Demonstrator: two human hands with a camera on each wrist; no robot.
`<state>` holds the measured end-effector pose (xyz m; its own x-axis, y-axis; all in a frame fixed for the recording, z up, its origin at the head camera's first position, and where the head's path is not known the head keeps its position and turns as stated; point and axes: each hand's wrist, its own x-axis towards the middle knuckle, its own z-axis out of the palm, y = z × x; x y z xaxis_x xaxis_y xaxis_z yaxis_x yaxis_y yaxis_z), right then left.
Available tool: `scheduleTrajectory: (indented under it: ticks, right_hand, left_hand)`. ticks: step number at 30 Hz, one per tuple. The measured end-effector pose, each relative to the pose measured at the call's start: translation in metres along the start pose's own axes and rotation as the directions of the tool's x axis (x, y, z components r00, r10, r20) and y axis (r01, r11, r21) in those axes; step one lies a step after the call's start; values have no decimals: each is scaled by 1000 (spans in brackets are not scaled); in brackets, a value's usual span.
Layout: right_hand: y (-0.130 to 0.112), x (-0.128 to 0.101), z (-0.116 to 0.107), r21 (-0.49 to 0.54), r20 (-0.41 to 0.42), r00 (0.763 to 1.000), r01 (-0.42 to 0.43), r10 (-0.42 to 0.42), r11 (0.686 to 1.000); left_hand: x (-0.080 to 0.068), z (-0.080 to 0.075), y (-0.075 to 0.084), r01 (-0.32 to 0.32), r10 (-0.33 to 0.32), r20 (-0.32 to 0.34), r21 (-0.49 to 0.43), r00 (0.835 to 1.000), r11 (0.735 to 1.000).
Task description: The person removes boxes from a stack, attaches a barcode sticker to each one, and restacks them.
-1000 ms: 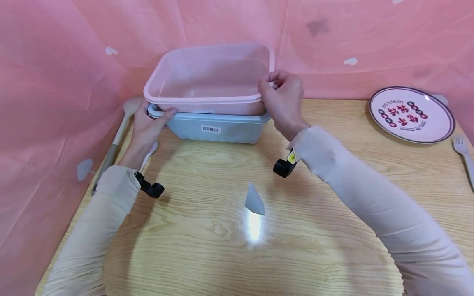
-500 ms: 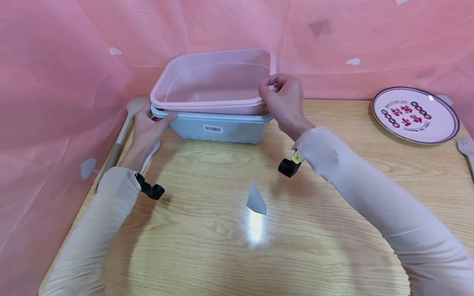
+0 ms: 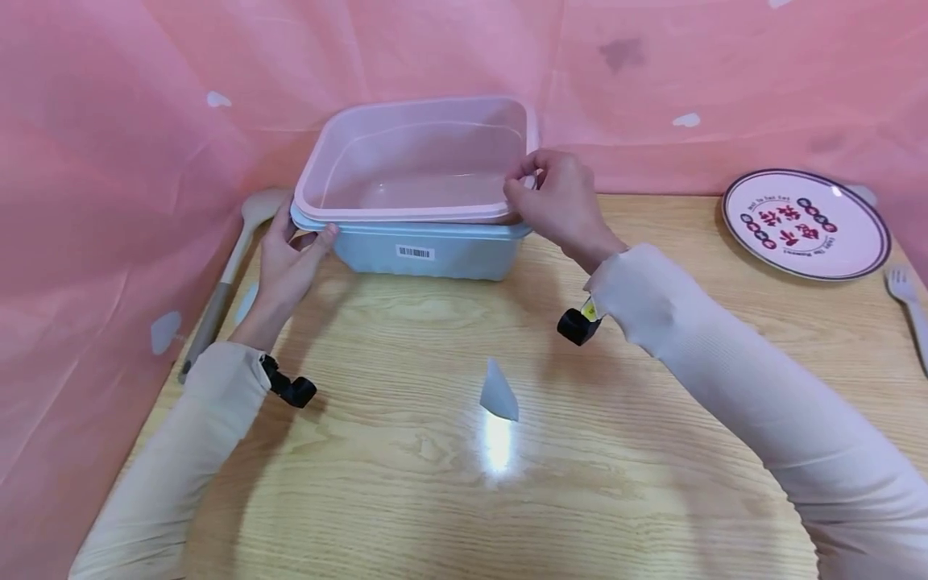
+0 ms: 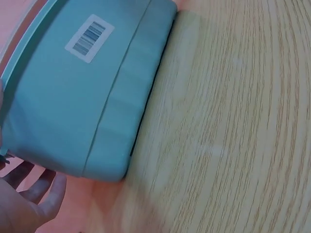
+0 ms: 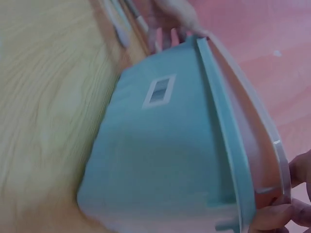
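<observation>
A pink plastic basin (image 3: 420,157) sits nested inside a light blue basin (image 3: 464,256) with a barcode label. My right hand (image 3: 561,201) pinches the pink basin's rim at its right end. There, in the right wrist view, the pink rim stands apart from the blue rim (image 5: 223,116). My left hand (image 3: 283,262) holds the left end of the blue basin, thumb at the front of the rim. In the left wrist view, fingers (image 4: 41,187) of that hand curve by the basin's end wall. The pink basin's lower part is hidden inside the blue one.
A long-handled spoon (image 3: 230,266) lies along the left edge, beside a pale utensil (image 3: 246,303) partly behind my left arm. A patterned plate (image 3: 805,229) and a fork (image 3: 906,302) are at the right. A grey-white pointed piece (image 3: 499,392) appears mid-table. Pink cloth (image 3: 449,48) stands behind.
The pink basin has sunk deeper into the blue one, mostly at its left side. My right hand has moved slightly down with it; the left hand keeps hold of the blue basin.
</observation>
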<state>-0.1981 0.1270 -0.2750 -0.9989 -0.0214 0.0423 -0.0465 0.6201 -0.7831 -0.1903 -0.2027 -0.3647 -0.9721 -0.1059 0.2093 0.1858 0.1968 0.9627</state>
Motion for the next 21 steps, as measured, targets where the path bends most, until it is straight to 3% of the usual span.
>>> scheduleTrajectory:
  ticks: [3,8,13,21]
  right_hand:
    - [3,1,-1,-161,29,994,112,-108,981]
    - [7,4,-3,-386,138,973,226,-187,894]
    - [12,5,-2,-370,160,967,245,-199,896]
    - [26,5,7,-308,48,952,302,-302,902]
  left_hand:
    - [-1,0,2,26,-26,-2,-20,1000,999]
    - [-2,1,3,29,-29,12,-59,1000,998]
    - [-2,2,1,34,-33,31,-59,999,998]
    - [-2,1,2,50,-50,38,-11,998,999]
